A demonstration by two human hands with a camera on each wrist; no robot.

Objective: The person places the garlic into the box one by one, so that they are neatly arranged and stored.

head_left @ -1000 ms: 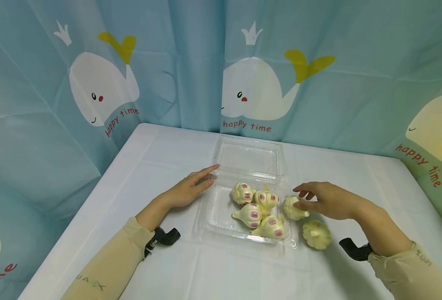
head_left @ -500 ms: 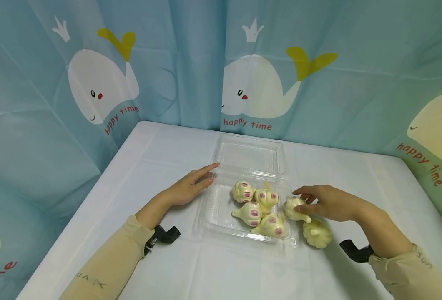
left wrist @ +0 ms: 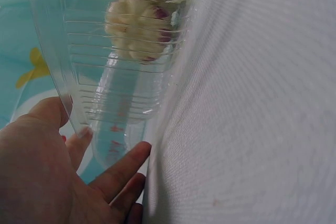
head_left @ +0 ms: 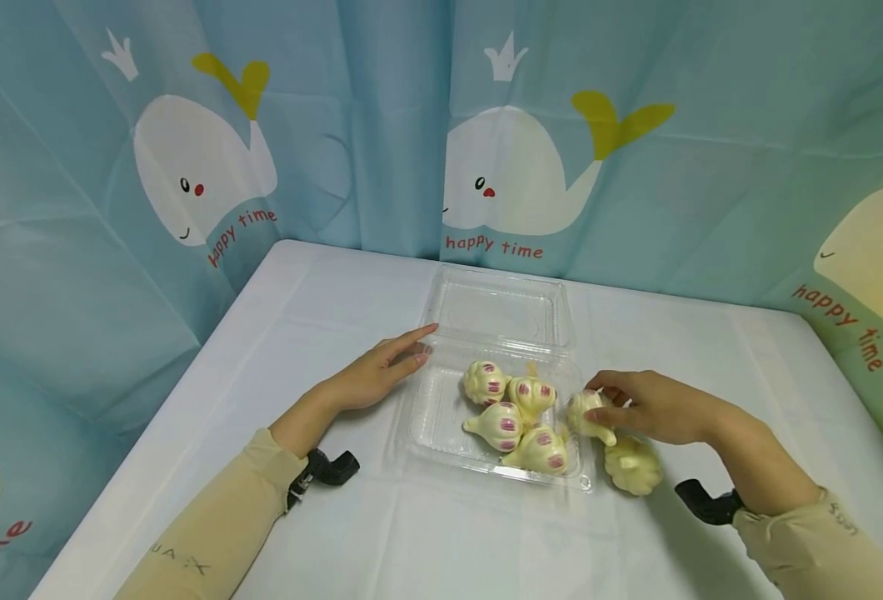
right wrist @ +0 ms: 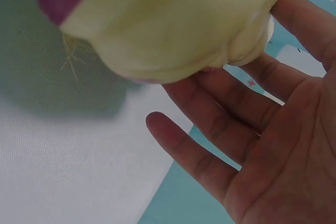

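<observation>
Garlic bulbs (head_left: 501, 427), pale, the contained ones with purple marks, lie on and over the white table (head_left: 456, 537). Far left, printed blue curtain (head_left: 392, 125), running along the back too. Next, beige left sleeve (head_left: 209, 525) and black wrist mount (head_left: 329, 469). Left hand (head_left: 370, 379): spread, fingers loosely extended, nothing gripped; fingertips at the left rim of the clear plastic container (head_left: 434, 417), near the hinge side. Lid (head_left: 497, 317) is folded back flat behind it. Four bulbs sit clustered toward the container's right half, with bare tray left of them. At the container's right edge, held bulb (head_left: 582, 407), stem end pointing toward the near right; contact with the rim, cannot tell. Right hand (head_left: 659, 406): partly closed, thumb and fingers curled round that bulb; one finger sticks out free in the right wrist view. Loose bulb (head_left: 634, 471) rests on the table just right of the container, below the right hand. Far right, second wrist mount (head_left: 707, 504) and beige right sleeve (head_left: 824, 542).
</observation>
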